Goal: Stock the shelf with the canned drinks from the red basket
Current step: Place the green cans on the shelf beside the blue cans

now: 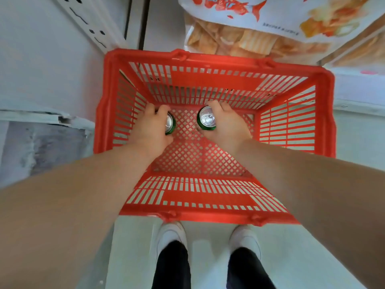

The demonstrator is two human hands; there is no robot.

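Beyond the far rim of the red basket (229, 61), in the head view, clear snack bags (250, 24) printed with red fish and filled with pale chips hang over that rim's right half. Off the basket's far left corner a white shelf upright (83, 19) with punched slots slants away. The basket sits on a pale floor (208, 257), and just behind its near rim stand two white shoes (170, 236) below dark trouser legs (173, 268). Both bare forearms reach over that near rim and down between the slatted walls; nothing lies between them and the cans.

Inside the basket, on the far half of its lattice bottom, two green cans with silver tops stand upright and apart from each other, a strip of bare lattice between them. The left can (170, 124) is left of the basket's middle and the right can (206, 119) is near the middle. Whether either is raised off the bottom cannot be told.

The left hand (153, 126) comes at its can from the side of the basket's left wall, fingers curled over the rim and hiding most of the top. The right hand (227, 124) wraps its can from the side of the right wall, fingers round the far side and thumb at the near side, leaving the pull tab in plain sight.
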